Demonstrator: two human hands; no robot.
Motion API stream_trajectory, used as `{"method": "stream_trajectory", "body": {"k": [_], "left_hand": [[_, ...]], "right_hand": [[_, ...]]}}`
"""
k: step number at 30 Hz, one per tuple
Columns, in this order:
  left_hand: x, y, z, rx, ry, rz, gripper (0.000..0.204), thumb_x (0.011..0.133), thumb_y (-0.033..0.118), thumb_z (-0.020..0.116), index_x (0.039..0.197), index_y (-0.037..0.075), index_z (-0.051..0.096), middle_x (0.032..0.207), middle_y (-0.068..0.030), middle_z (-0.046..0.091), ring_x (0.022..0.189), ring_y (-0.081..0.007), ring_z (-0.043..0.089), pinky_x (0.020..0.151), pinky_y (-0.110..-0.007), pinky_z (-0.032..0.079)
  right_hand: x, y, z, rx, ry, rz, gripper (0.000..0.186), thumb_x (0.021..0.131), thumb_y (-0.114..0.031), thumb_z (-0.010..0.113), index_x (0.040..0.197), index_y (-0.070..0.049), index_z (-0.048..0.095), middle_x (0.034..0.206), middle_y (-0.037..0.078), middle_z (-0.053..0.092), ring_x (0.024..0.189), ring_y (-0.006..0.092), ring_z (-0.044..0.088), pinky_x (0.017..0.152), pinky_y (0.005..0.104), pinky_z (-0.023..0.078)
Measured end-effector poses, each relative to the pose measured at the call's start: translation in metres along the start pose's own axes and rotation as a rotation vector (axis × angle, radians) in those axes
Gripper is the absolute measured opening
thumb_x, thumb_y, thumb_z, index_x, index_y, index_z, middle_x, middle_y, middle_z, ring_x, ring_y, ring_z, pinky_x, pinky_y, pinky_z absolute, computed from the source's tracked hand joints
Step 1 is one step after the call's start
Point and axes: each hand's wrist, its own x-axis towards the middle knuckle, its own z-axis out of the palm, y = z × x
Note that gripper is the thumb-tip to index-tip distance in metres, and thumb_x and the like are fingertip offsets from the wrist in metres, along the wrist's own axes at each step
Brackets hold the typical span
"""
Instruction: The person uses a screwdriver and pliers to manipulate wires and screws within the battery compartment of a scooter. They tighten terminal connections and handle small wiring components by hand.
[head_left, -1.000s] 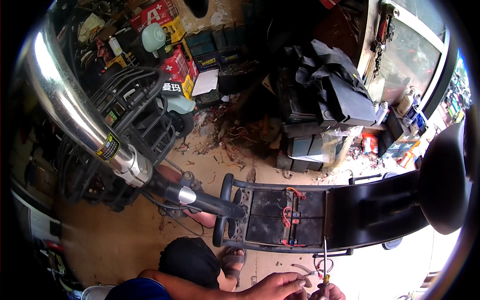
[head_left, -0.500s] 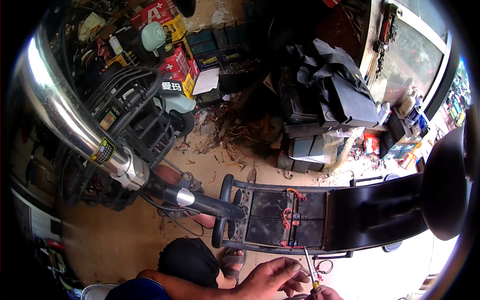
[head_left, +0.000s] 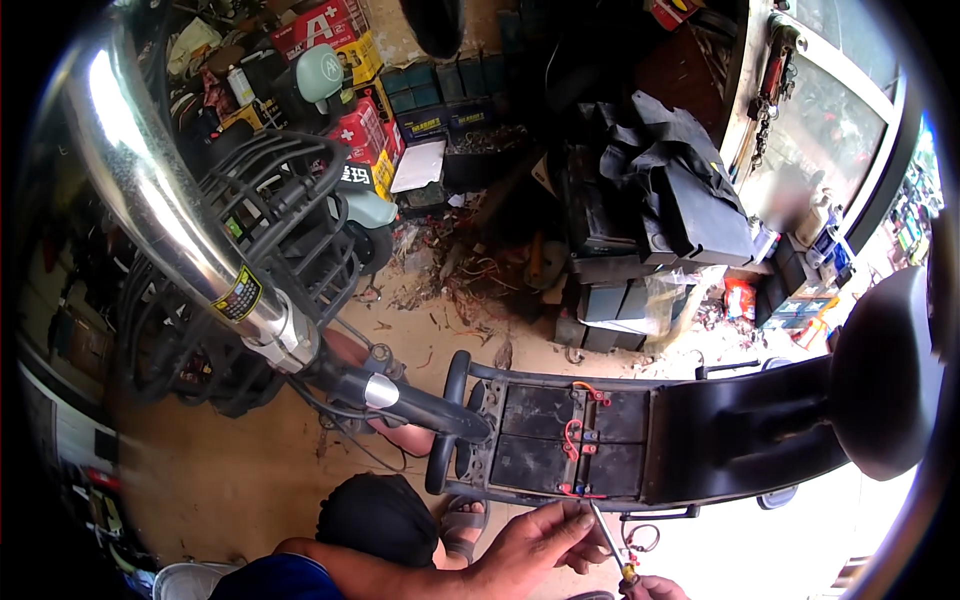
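My right hand (head_left: 652,588), at the lower edge, is closed around the yellow handle of a screwdriver (head_left: 606,532). Its metal shaft points up and to the left, with the tip beside my left fingertips. My left hand (head_left: 535,542) has thumb and fingers curled together at the near rim of the battery bay; whatever they pinch is too small to make out. Just beyond lie black batteries (head_left: 530,462) in the floorboard of an electric scooter (head_left: 745,425). Short red wires (head_left: 572,440) join their terminals, and one red wire end (head_left: 588,495) lies near the screwdriver tip.
The scooter's chrome steering column (head_left: 150,190) slants across the left, past a black wire basket (head_left: 290,200). A stack of black battery cases (head_left: 690,200) stands beyond the floorboard. Wire scraps (head_left: 475,265) litter the floor, and cartons (head_left: 365,130) are piled at the back.
The screwdriver has shifted left and its tip has come closer to my left fingertips. My left hand has moved slightly left and up. The view has shifted a little.
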Motion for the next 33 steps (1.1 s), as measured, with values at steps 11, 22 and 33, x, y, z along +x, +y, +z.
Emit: {"method": "stream_trajectory", "body": {"k": [11, 22, 33], "left_hand": [[-0.011, -0.014, -0.009, 0.112, -0.162, -0.057, 0.019, 0.107, 0.011, 0.050, 0.117, 0.003, 0.064, 0.106, -0.0024, 0.065, 0.095, -0.0107, 0.063, 0.083, -0.026, 0.053], [-0.066, -0.002, -0.003, 0.896, -0.179, 0.769, 0.025, 0.098, -0.003, 0.053, 0.122, -0.002, 0.062, 0.110, -0.0126, 0.069, 0.090, -0.0252, 0.072, 0.077, -0.034, 0.060], [-0.180, 0.016, -0.054, 1.739, 0.106, 1.714, 0.040, 0.085, 0.019, 0.068, 0.120, 0.001, 0.067, 0.112, -0.0167, 0.073, 0.112, -0.0320, 0.069, 0.102, -0.045, 0.050]], "right_hand": [[-0.017, -0.013, 0.030, 0.071, -0.049, -0.194, 0.079, 0.095, -0.029, 0.077, 0.152, 0.009, 0.038, 0.147, 0.024, 0.055, 0.087, 0.0131, 0.056, 0.075, 0.0291, 0.049], [-0.027, -0.022, 0.104, 0.512, -0.223, -0.185, 0.027, 0.108, -0.018, 0.052, 0.130, -0.003, 0.055, 0.115, 0.011, 0.066, 0.114, 0.0222, 0.066, 0.104, 0.0416, 0.055], [-0.062, 0.067, 0.170, 0.803, -0.361, 0.093, 0.014, 0.101, -0.021, 0.066, 0.089, -0.013, 0.066, 0.067, -0.008, 0.049, 0.064, 0.0056, 0.047, 0.067, 0.0213, 0.044]]}}
